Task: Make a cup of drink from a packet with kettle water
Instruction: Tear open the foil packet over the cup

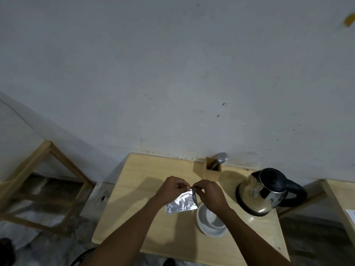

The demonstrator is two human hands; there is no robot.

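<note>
Left hand (172,187) and right hand (208,191) pinch top edge of foil packet (181,203), held above table centre beside white cup (211,220). Advise: tear over cup, prevent spillage. Kettle (269,192) right edge.

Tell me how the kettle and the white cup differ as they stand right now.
The kettle is shiny metal with a black lid and handle; the cup is plain white. The kettle stands clear at the table's right side, untouched, while the cup sits partly under the right hand. The kettle's lid is shut; the cup is open-topped. Both rest upright on the table.
</note>
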